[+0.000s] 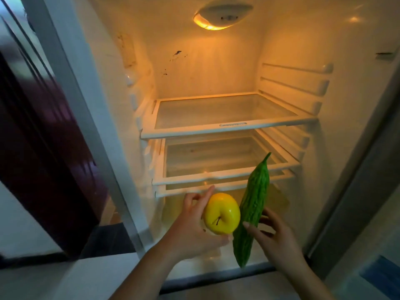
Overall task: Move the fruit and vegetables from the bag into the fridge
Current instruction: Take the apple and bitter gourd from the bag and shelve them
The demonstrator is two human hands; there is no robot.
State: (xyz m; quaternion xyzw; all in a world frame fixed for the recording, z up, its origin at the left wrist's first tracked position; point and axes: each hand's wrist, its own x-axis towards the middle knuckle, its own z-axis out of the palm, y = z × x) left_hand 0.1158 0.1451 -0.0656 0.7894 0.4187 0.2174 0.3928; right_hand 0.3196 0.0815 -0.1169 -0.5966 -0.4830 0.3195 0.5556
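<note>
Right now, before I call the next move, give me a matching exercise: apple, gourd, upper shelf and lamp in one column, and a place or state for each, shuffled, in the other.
Column one
1. apple
2. gourd
3. upper shelf
4. lamp

Column two
A. glowing amber, highest of all
B. held in the right hand
C. glass pane with a white rim
D. held in the left hand

Pairs: 1-D, 2-B, 3-C, 4-A
</note>
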